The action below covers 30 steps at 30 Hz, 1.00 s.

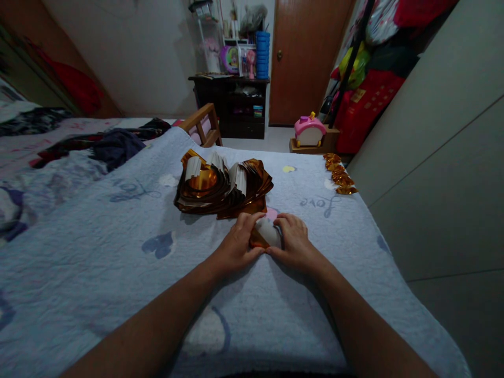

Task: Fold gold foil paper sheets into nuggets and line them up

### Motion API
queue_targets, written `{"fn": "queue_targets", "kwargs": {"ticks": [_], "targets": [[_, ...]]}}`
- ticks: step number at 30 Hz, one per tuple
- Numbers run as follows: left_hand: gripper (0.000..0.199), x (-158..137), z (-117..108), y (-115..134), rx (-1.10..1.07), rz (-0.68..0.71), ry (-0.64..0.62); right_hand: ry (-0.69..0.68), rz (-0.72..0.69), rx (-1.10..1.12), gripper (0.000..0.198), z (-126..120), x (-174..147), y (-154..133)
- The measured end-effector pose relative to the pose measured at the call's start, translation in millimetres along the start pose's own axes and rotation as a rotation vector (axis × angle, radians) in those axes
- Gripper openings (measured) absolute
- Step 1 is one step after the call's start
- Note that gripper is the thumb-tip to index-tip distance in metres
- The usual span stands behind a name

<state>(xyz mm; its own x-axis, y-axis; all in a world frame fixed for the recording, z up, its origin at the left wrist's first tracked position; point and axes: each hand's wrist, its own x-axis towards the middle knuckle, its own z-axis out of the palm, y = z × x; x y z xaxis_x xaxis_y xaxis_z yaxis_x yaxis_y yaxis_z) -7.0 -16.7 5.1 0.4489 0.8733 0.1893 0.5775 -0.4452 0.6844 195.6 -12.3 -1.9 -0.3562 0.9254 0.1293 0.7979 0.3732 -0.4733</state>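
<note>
A pale blue cloth printed with hearts and the word "Love" covers a broad, flat surface. Toward its far edge lies a thick, curled stack of gold foil sheets with whitish backs; near the far right corner, pinched gold foil pieces form a row.

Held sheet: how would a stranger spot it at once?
On the pale blue cloth, find the gold paper stack. Just nearer the camera, left hand and right hand hold the sheet, curved, white and gold. Unlike the stack, it is in both hands.
</note>
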Motion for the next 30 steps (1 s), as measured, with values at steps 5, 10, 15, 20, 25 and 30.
{"fn": "queue_targets", "kwargs": {"ticks": [5,10,15,20,25,30], "targets": [[0.080,-1.9,0.7,2.8,-0.086,0.048,0.025,-0.041,0.008,0.142,0.055,-5.6,1.0,-6.5],[0.079,-2.6,3.9,-0.6,-0.232,0.069,0.036,-0.117,0.028,0.392,0.048,-12.7,1.7,-12.2],[0.078,0.6,4.3,1.2,-0.467,-0.005,0.097,-0.115,0.039,0.633,0.014,-13.6,3.2,-9.5],[0.054,4.5,3.7,5.6,-0.637,-0.147,0.052,-0.080,0.090,0.961,0.012,-10.8,4.3,-8.3],[0.032,6.5,2.5,3.4,-0.725,-0.155,0.092,-0.094,0.111,1.095,0.023,-10.2,4.1,-7.8],[0.032,7.2,1.0,7.6,-0.822,-0.158,0.075,-0.143,0.129,1.133,0.025,-8.1,3.5,-6.2]]}}
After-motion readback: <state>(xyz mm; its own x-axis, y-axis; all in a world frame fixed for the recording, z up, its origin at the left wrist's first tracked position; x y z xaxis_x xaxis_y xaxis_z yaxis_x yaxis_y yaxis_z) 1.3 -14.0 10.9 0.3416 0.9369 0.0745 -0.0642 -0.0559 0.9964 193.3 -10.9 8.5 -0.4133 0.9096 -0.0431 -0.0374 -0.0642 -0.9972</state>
